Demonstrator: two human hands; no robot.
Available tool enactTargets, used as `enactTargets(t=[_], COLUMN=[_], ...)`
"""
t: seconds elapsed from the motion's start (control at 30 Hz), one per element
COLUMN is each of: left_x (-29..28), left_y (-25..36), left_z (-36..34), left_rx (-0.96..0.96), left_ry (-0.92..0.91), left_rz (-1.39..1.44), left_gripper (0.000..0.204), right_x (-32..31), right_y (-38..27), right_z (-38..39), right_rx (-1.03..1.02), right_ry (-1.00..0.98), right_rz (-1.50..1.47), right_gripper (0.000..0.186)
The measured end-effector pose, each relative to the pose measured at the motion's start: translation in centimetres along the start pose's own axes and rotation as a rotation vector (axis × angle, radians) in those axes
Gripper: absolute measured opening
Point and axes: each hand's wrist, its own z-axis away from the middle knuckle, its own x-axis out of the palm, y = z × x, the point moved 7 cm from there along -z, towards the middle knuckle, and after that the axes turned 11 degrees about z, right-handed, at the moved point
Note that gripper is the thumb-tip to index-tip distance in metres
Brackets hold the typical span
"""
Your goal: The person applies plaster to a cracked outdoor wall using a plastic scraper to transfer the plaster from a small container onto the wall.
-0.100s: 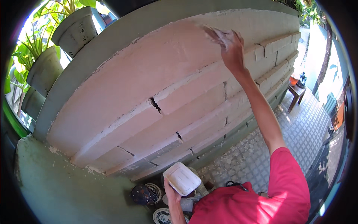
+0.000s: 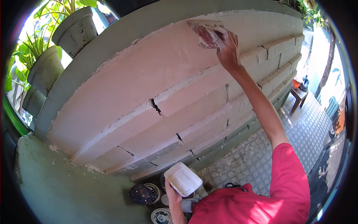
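My right hand (image 2: 229, 48), smeared with white paste, is closed on a putty spreader (image 2: 204, 35). Its wide reddish blade, streaked white, lies at the upper part of a pinkish-white coated wall (image 2: 141, 67), just below the grey-green top ledge. From where I look, I cannot tell whether the blade presses on the surface. Low in the middle, my left hand (image 2: 172, 196) grips the side of a white rectangular tub (image 2: 182, 179). White paste appears to coat its inside.
Potted plants in grey pots (image 2: 74, 31) stand along the ledge (image 2: 123, 28) at the upper left. Paint buckets (image 2: 161, 216) and a dark speckled round thing (image 2: 140, 194) sit below the tub. A small wooden table (image 2: 298, 96) stands on the tiled floor (image 2: 253, 156) at the right.
My right hand has shifted a little to the left and down, and the spreader's flat face now shows more fully. The left hand and tub have hardly moved.
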Motion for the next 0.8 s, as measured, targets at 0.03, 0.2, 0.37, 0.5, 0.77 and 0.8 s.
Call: enactTargets(t=[0.03,0.2,0.37,0.5,0.77,0.8], left_x=[0.3,2.0,4.3,6.4,6.8,7.2], left_y=[-0.9,-4.2,-7.2,-8.9,-10.0,-9.8], left_z=[-0.5,-3.2,-7.2,-9.8,-8.8,-7.7], left_rx=[-0.017,0.009,-0.005,0.015,-0.009,-0.013], left_ry=[0.003,0.101,0.116,0.125,0.074,0.067], left_rz=[0.016,0.013,0.034,0.006,0.012,0.021], left_gripper=[0.054,0.055,0.054,0.053,0.054,0.054], right_x=[0.9,6.1,9.0,10.3,8.0,7.3], right_y=[0.2,0.8,3.1,4.7,5.3,4.9], right_z=[0.0,1.1,0.8,1.4,6.6,6.7], right_rx=[-0.052,-0.132,-0.243,-0.325,-0.415,-0.415], right_ry=[0.025,-0.011,-0.050,-0.056,-0.259,-0.303], right_rz=[0.020,0.092,0.081,0.056,0.043,0.016], right_gripper=[0.054,0.046,0.039,0.016,0.013,0.013])
